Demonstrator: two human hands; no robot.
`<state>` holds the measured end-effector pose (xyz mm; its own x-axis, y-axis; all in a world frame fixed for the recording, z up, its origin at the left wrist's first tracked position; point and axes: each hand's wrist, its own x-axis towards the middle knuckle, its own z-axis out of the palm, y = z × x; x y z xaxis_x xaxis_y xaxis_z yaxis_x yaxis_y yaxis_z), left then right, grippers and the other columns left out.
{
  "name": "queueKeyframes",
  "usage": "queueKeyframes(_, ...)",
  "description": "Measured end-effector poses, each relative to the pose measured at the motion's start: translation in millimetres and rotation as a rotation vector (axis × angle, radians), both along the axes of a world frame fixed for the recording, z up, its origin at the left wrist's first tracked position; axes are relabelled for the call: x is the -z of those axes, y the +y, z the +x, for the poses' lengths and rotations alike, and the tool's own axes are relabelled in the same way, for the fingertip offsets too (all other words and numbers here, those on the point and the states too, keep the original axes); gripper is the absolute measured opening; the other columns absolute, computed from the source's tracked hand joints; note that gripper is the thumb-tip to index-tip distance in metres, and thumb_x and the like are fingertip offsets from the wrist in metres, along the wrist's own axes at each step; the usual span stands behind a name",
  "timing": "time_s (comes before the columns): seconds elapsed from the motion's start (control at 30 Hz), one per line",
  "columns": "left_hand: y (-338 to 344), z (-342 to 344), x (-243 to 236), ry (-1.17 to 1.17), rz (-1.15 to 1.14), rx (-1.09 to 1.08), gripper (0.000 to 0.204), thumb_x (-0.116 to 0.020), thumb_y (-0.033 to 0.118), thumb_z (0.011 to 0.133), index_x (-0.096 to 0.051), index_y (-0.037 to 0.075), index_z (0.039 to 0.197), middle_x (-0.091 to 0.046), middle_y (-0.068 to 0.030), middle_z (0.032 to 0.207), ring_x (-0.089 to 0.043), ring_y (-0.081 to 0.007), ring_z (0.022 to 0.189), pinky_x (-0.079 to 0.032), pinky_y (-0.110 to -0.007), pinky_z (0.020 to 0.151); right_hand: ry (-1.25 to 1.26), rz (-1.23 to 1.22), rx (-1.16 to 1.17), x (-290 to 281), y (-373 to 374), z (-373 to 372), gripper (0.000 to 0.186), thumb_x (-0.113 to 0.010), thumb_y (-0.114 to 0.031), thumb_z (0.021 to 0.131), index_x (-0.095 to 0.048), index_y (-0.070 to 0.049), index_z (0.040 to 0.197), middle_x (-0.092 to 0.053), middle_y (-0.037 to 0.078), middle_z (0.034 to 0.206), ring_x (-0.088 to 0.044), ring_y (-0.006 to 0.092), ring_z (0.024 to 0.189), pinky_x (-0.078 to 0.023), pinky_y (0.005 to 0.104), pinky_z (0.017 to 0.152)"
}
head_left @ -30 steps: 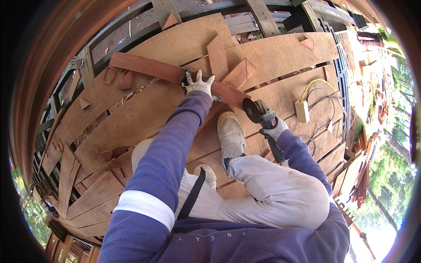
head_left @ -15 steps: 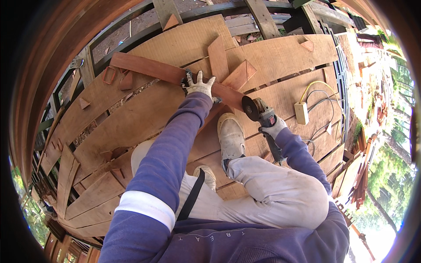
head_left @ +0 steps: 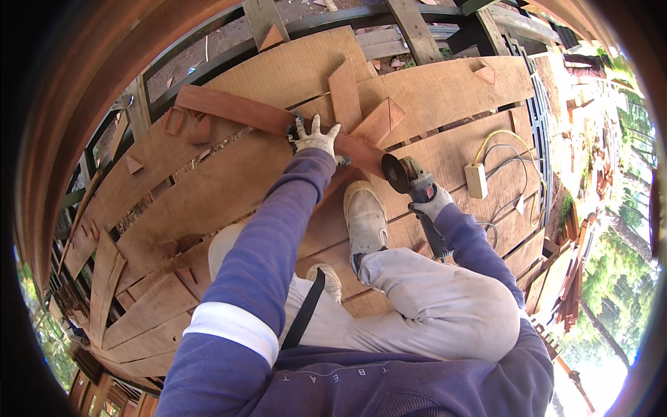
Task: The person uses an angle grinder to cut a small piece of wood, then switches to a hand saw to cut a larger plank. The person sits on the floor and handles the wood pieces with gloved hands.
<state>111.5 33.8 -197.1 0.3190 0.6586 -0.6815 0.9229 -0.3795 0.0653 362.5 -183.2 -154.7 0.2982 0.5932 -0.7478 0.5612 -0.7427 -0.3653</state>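
Note:
My left hand, in a pale work glove, presses on a long reddish board with its fingers spread apart. Dark bits beside the glove are too small to make out. In my gloved right hand is an angle grinder, held closed around its body. The grinder's dark disc is at the board's right end; whether it touches the wood I cannot tell. Beneath the long board lie shorter reddish pieces, among them an offcut just right of my left hand and a board pointing away from me.
Wide wooden planks with gaps between them form the platform under me. My shoe stands close to the board and grinder. At right, a pale power box lies among yellow and grey cords. Small wood scraps are scattered at left.

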Motion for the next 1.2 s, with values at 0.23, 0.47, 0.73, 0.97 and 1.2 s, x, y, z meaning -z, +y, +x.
queueKeyframes(0.23,0.6,2.0,-3.5,-0.01,-0.012,-0.008,0.101,-0.081,0.07,0.073,-0.034,0.045,0.159,-0.013,-0.0049,0.173,0.002,-0.0499,0.156,-0.012,-0.068,0.124,-0.019,0.032,-0.017,7.9,-1.2,3.2,0.061,-0.088,-0.033,0.071,-0.065,-0.004,0.119,-0.074,0.014,0.101,-0.072,0.0278,0.094,-0.057,0.039,0.087)
queueKeyframes(0.47,-2.6,-0.6,-0.9,-0.012,-0.007,-0.009,0.1,-0.079,0.07,0.074,-0.032,0.044,0.159,-0.013,-0.0069,0.173,-0.002,-0.0513,0.156,-0.013,-0.066,0.125,0.04,0.002,0.032,10.6,8.9,3.3,0.06,-0.087,-0.033,0.072,-0.065,-0.005,0.119,-0.074,0.014,0.102,-0.072,0.0284,0.095,-0.056,0.0393,0.088)
queueKeyframes(0.73,1.5,2.2,-9.5,0.006,-0.041,-0.007,0.101,-0.08,0.07,0.074,-0.032,0.045,0.159,-0.012,-0.007,0.173,-0.004,-0.0515,0.156,-0.013,-0.066,0.125,-0.011,0.051,0.0,15.5,10.2,2.9,0.058,-0.087,-0.034,0.072,-0.066,-0.005,0.118,-0.074,0.015,0.105,-0.072,0.029,0.097,-0.056,0.0394,0.089)
queueKeyframes(0.97,1.3,0.0,-6.7,-0.009,-0.024,-0.006,0.101,-0.08,0.069,0.074,-0.031,0.045,0.159,-0.01,-0.0067,0.174,-0.003,-0.0515,0.156,-0.012,-0.067,0.125,-0.004,0.015,0.005,3.0,17.5,-3.4,0.059,-0.087,-0.034,0.071,-0.067,-0.005,0.118,-0.075,0.014,0.104,-0.073,0.0293,0.096,-0.057,0.0399,0.088)
queueKeyframes(1.2,0.4,0.9,-6.8,0.003,-0.021,-0.006,0.101,-0.08,0.069,0.074,-0.031,0.045,0.159,-0.01,-0.0065,0.174,-0.003,-0.0518,0.156,-0.011,-0.066,0.125,0.056,0.01,0.056,-10.7,-1.2,-6.6,0.057,-0.087,-0.034,0.071,-0.067,-0.005,0.116,-0.075,0.013,0.101,-0.073,0.0279,0.094,-0.057,0.0397,0.087)
